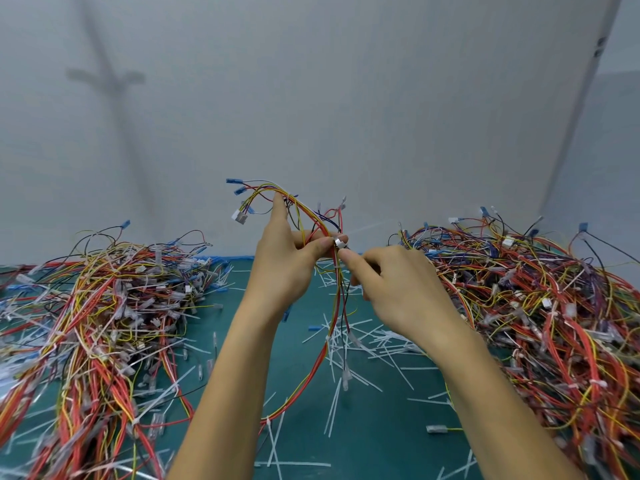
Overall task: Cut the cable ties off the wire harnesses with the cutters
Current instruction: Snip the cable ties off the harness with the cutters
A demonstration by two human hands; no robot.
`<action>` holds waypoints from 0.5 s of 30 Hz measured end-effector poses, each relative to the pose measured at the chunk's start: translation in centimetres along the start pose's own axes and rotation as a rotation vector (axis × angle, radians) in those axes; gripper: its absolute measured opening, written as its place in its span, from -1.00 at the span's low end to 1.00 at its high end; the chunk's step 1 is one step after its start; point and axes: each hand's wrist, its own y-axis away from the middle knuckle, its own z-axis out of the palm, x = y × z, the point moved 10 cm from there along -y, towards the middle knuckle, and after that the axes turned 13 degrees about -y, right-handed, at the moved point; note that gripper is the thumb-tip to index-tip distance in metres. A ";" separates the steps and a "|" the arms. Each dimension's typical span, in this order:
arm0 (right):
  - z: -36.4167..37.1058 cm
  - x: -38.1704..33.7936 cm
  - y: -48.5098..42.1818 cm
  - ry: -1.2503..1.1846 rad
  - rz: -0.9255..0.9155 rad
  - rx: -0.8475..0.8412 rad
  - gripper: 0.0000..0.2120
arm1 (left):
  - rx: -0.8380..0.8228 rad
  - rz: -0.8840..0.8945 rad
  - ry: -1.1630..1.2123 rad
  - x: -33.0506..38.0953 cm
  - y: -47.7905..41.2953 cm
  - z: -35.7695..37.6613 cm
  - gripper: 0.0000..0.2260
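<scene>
Grey wall backs a green table [381, 445] where harness piles [97, 323] flank the raised wire harness [327, 337]. Left hand [287, 268] pinches that harness. Beside it, right hand [391, 289] pinches what looks like a cable tie [341, 242]. No cutters show. Best to keep the bundle taut and snip only the strap, clear of insulation.

Both bare forearms reach forward and converge; the left hand [287, 261] is raised, index finger pointing up, thumb and other fingers pinching the harness [325, 348]; the right hand [398, 289], fingers curled, pinches it just beside the left thumb.
</scene>
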 end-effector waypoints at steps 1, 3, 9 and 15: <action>0.1 -0.1 0.0 -0.004 -0.004 -0.001 -0.38 | 0.006 -0.009 -0.011 -0.1 0.0 -0.1 -0.21; 0.2 -0.2 0.1 -0.014 -0.011 -0.003 -0.39 | 0.015 -0.034 -0.036 -0.2 0.0 -0.3 -0.18; -0.2 -0.3 0.2 -0.074 -0.015 0.035 -0.40 | 0.013 -0.053 -0.063 -0.1 0.1 -0.3 -0.17; -1.9 1.2 -0.1 -0.450 0.070 0.189 -0.48 | 0.054 -0.082 0.229 -0.6 0.0 -1.2 -0.28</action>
